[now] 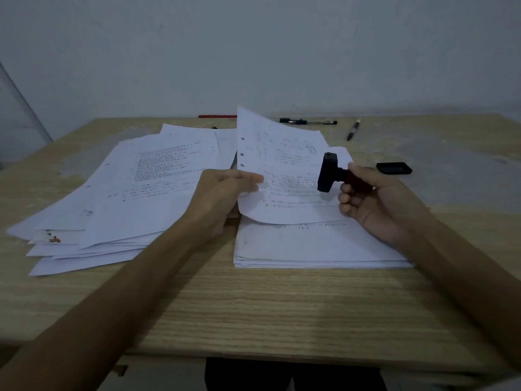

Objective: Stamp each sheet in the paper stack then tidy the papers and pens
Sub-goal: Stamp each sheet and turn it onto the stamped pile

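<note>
My left hand (225, 190) pinches the left edge of a printed sheet (284, 165) and holds it lifted and curled above the neat paper stack (315, 246) on the right. My right hand (375, 198) grips a stamp (332, 173) by its dark red handle, its black head turned sideways toward the lifted sheet. A loose, fanned pile of sheets (118, 198) lies on the left of the wooden table (253, 306). Along the table's far edge lie a red pen (217, 116), a black pen (308, 121) and another black pen (353, 129).
A black ink pad lid or pad (394, 168) lies flat to the right of the stack. A pale wall rises behind the table. The table's front edge runs just below my forearms, with dark legs visible under it.
</note>
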